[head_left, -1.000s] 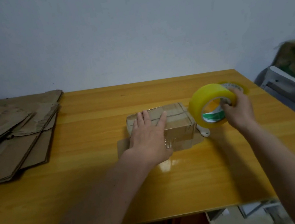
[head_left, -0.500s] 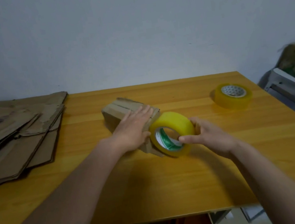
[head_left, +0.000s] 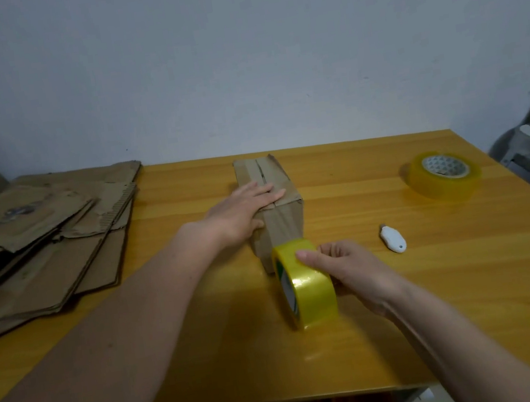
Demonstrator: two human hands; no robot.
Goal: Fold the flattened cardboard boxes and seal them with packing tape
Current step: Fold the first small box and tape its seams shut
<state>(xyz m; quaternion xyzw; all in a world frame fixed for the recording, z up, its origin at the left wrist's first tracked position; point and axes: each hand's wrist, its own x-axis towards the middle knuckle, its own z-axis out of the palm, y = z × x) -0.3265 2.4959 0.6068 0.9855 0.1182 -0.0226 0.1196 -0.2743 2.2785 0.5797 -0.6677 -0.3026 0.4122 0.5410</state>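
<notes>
A plain pale grey-blue wall point(head_left: 236, 55) rises at twelve o'clock behind the glossy yellow wooden table point(head_left: 473, 290), dimly, evenly lit.

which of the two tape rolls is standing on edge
The tape roll held by the right hand, at the near end of the box, stands on edge. The other roll lies flat at the table's far right, untouched.

From my remote seat I see only two forearms, bare from the frame's lower edge to the wrists, with no sleeve reaching them. The left hand point(head_left: 241, 212) and right hand point(head_left: 351, 268) wear no gloves, rings, watch or bands.
</notes>
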